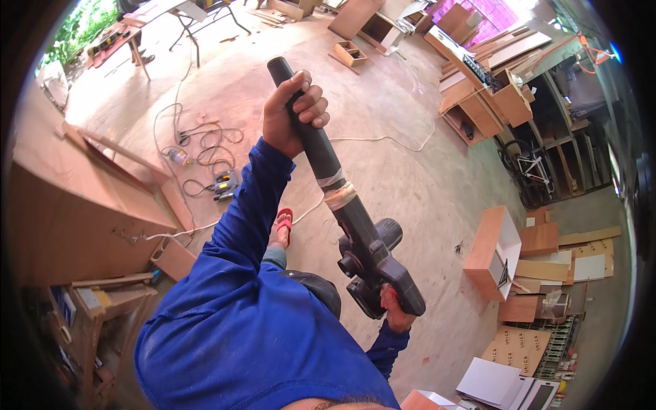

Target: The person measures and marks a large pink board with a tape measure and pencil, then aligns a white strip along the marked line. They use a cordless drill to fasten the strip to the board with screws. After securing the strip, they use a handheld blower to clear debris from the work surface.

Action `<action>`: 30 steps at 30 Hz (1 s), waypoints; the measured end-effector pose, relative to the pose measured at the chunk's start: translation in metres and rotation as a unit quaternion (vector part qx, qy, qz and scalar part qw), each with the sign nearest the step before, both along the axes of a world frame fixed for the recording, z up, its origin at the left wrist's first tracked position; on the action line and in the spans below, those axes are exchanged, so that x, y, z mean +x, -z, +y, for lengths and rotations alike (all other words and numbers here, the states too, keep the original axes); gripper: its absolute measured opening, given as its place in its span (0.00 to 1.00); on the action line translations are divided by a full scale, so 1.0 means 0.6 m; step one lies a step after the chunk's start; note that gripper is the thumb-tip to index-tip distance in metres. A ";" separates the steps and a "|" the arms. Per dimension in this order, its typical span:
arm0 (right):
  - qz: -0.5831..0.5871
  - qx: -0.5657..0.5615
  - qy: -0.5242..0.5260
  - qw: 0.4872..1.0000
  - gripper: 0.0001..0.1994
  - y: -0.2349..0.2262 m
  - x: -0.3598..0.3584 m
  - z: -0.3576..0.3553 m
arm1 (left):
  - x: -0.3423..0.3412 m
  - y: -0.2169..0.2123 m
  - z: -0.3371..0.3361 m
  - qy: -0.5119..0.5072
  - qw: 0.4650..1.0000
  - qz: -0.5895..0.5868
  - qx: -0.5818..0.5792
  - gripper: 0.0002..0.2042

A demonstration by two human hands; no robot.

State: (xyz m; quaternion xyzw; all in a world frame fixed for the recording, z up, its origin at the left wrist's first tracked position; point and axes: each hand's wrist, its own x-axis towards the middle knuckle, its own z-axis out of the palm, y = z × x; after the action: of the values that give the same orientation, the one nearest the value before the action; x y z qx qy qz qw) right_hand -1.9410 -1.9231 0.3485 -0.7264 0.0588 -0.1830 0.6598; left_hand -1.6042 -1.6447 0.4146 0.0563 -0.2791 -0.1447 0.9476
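A dark electric blower (355, 225) is held up over the workshop floor (410, 171) — its long nozzle (307, 130) is wrapped by the left hand (292, 113), fingers closed. The rear handle is gripped by the right hand (396, 311), closed tight.

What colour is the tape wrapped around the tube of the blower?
The tape on the dark blower is tan, with a paler grey-white band above; head view.

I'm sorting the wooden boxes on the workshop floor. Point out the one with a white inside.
It is the open box on the right, near the blower: plain wood outside, white inside. The small box far up the floor is bare wood throughout.
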 end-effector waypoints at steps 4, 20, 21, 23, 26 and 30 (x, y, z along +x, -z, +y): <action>-0.001 0.026 -0.004 1.000 0.08 0.013 0.196 -0.075 | 0.193 0.013 -0.093 -0.005 0.999 0.048 0.008 0.10; -0.092 0.184 -0.082 0.975 0.09 0.002 0.876 -0.360 | 0.795 -0.053 -0.467 0.032 0.998 0.050 -0.002 0.05; -0.101 0.202 -0.110 0.968 0.09 0.008 0.919 -0.391 | 0.831 -0.050 -0.491 0.028 0.999 0.035 -0.019 0.05; -0.098 0.195 -0.128 0.967 0.08 0.019 1.012 -0.450 | 0.910 -0.046 -0.536 0.020 0.999 0.039 -0.031 0.06; -0.111 0.141 -0.125 0.976 0.02 0.015 1.134 -0.531 | 1.015 -0.049 -0.609 -0.030 0.998 0.062 -0.017 0.07; -0.086 0.035 -0.098 0.991 0.02 -0.030 1.317 -0.654 | 1.153 -0.080 -0.696 -0.134 0.977 0.162 0.033 0.05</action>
State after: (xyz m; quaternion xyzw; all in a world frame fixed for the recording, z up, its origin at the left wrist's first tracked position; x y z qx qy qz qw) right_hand -1.1506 -2.3156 0.3664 -0.6870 -0.0633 -0.1769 0.7020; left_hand -0.9122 -2.0621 0.4627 0.1006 -0.1066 -0.0331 0.9886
